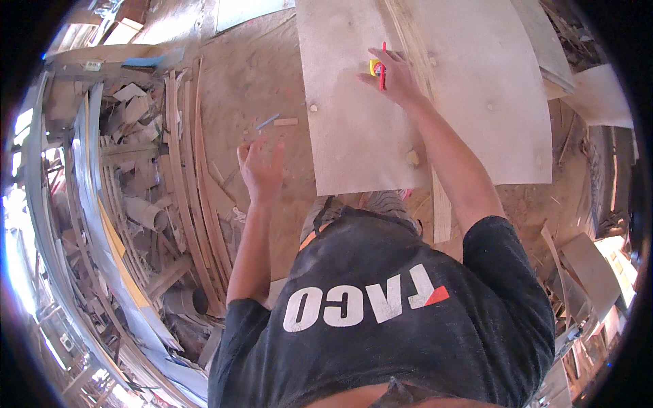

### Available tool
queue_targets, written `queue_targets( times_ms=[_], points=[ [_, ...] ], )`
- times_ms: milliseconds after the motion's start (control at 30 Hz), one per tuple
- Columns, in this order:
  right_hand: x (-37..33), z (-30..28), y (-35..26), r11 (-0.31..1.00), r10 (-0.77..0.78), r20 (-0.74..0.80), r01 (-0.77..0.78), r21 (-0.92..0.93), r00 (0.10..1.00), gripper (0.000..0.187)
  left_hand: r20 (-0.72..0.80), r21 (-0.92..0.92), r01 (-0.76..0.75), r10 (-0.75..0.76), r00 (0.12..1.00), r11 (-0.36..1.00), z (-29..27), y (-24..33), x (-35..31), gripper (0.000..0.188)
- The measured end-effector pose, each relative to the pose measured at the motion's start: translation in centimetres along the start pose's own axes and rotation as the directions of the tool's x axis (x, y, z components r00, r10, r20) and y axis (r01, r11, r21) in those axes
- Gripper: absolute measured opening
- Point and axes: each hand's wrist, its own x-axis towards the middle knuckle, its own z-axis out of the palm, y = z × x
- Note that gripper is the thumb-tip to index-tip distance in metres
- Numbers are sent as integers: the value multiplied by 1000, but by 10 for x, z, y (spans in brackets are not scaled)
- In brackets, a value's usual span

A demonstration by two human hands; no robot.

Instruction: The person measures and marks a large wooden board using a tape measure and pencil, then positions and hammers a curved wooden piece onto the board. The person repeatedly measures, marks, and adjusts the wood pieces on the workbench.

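Observation:
My right hand [400, 80] is above a large pale plywood sheet [490, 136], its fingers closed around a yellow tape measure [374, 66] and a slim red pencil [383, 49]. Under my right forearm runs a long wooden strip [441, 217], reaching past the sheet's near edge. Left of the sheet, my left hand [260, 170] is raised with its fingers apart, holding nothing. Just beyond those fingertips, a short wooden block [286, 122] and a thin bluish stick [268, 121] lie on the brown ground.
Long wooden slats [187, 177] stand along my left side, beside a heap of offcuts [136, 102] and a grey pipe [146, 214]. Bent thin panels [590, 272] and scraps crowd the lower right. Another board [602, 95] lies past the sheet's right edge.

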Motion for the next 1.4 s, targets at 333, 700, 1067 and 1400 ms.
queue_targets(
  times_ms=[333, 700, 1067, 1400],
  points=[
    [-190, -121, -7, 761, 638, 145, -590, -269, 756, 104, 15, -95, 89, -88, 996, 991, 40, 22, -37, 41],
    [-239, -178, -117, 557, 819, 122, -725, -406, 561, 84, 180, -308, -109, 170, 969, 945, 66, 35, 23, 41],
    [-193, -115, -234, 381, 824, 351, -894, 237, 445, 51, 286, -418, 46, 83, 955, 907, 63, -42, 59, 45],
    [-257, -38, -271, 708, 691, 147, -703, 62, 708, 48, 215, -356, -110, 196, 957, 928, 70, 1, 114, 53]
  ],
)
